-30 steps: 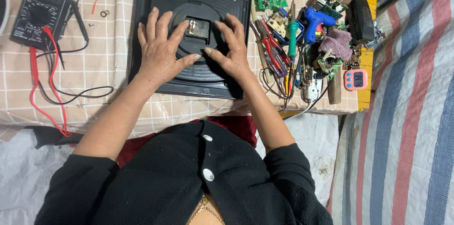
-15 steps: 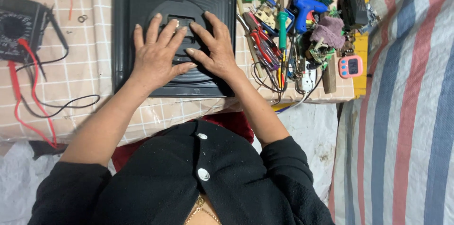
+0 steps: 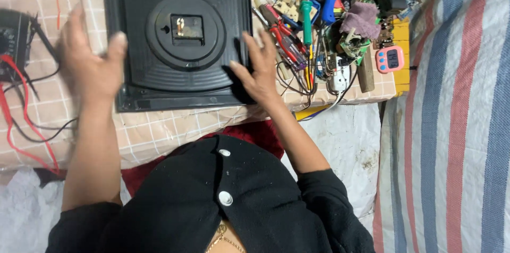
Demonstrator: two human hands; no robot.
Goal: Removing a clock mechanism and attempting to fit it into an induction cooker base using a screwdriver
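Open hands [image 3: 90, 67] [image 3: 260, 69] seemingly flank black clock back [image 3: 180, 72]

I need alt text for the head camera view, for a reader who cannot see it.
A square black plastic clock back lies face-down on a checked tablecloth, with the person's left hand and right hand open at its two sides. A heap of tools lies right of it, a black multimeter left.
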